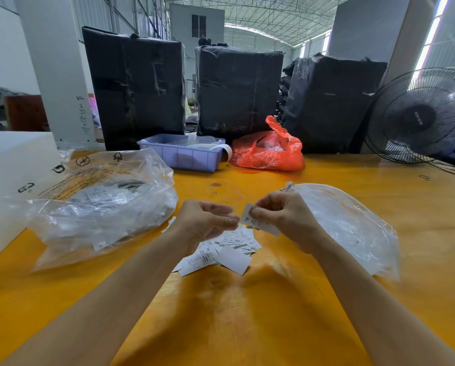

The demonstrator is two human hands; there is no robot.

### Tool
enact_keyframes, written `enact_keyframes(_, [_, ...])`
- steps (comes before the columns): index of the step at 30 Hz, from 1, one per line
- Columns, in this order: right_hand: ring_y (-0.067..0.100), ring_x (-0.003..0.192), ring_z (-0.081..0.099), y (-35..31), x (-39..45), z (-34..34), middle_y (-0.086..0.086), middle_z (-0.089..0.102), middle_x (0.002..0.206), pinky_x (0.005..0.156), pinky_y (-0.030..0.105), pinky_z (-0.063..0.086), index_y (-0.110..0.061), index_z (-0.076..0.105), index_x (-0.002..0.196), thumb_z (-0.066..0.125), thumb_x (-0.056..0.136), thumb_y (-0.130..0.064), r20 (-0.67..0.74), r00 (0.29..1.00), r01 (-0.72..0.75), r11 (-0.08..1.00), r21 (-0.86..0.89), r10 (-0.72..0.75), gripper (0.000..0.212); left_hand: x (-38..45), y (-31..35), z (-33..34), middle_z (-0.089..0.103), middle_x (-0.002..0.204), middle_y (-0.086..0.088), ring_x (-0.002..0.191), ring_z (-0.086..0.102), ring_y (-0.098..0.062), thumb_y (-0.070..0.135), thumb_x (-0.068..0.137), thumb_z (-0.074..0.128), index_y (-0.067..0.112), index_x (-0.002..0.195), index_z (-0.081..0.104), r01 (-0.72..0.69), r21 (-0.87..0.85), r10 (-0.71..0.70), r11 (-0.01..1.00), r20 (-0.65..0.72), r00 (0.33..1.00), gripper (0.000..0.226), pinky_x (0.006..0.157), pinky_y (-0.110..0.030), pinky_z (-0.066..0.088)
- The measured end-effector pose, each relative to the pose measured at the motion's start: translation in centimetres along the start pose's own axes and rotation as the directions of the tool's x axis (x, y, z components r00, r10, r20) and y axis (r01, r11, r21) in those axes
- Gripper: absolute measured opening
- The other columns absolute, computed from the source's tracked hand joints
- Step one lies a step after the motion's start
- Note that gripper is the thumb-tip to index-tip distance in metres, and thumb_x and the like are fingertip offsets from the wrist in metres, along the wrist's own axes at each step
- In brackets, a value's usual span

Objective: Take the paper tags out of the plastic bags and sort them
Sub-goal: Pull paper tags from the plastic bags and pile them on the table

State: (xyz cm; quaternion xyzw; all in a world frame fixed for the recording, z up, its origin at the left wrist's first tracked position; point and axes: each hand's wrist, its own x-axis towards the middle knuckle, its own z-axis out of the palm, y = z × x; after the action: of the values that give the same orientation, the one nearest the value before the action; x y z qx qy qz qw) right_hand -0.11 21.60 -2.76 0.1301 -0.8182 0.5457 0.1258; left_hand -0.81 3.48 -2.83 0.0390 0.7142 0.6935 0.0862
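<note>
right hand [287, 220] fingers pinch XL tag [258, 223]; left hand [205, 223] curled, empty | clear bag [102, 207]: tags

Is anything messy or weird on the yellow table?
Yes. Paper tags lie in a loose jumble under the hands, overlapping at all angles, some face down. A few tags have strayed beside the big plastic bag.

Hidden, cropped and unreadable parts of the tag-sorting table

The left hand [205, 223] covers part of the tag pile [221, 253]; small print on the XL tag [258, 223] is illegible; the fan [422, 117] and white box [12, 180] run off the edges; contents of the orange bag [268, 151] stay indistinct
</note>
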Motion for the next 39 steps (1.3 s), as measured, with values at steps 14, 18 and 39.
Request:
enact_keyframes(14, [0.004,0.060,0.060,0.2,0.1,-0.2,0.004,0.069,0.075,0.056,0.016,0.048,-0.007,0.068,0.077,0.072,0.081,-0.009,-0.014,1.000,-0.002,0.999,-0.040,0.001,0.005,0.2,-0.1,0.0,0.074,0.080,-0.001,0.076,0.070,-0.011,-0.008,0.067,0.076,0.007,0.091,0.065,-0.001,-0.049,0.001,0.999,-0.002,1.000,0.030,0.070,-0.024,0.051])
enact_keyframes(18, [0.007,0.061,0.060,0.3,0.0,0.2,0.005,0.068,0.074,0.056,0.018,0.048,-0.005,0.069,0.078,0.072,0.080,-0.008,0.007,1.000,0.004,0.999,-0.054,-0.004,0.004,0.1,-0.1,0.1,0.074,0.077,0.000,0.075,0.069,-0.011,-0.008,0.067,0.076,0.007,0.089,0.065,0.000,-0.028,0.000,1.000,0.002,1.000,0.029,0.070,-0.023,0.051])
enact_keyframes(39, [0.012,0.060,0.064,-0.3,-0.2,0.7,0.014,0.068,0.079,0.052,0.020,0.051,0.004,0.068,0.091,0.070,0.082,-0.006,-0.023,0.996,0.090,0.995,-0.044,-0.091,0.013,-0.2,0.2,0.3,0.071,0.079,-0.023,0.067,0.072,-0.027,-0.002,0.077,0.068,-0.009,0.088,0.067,0.105,-0.215,-0.098,0.971,0.041,0.994,0.013,0.050,-0.023,0.057])
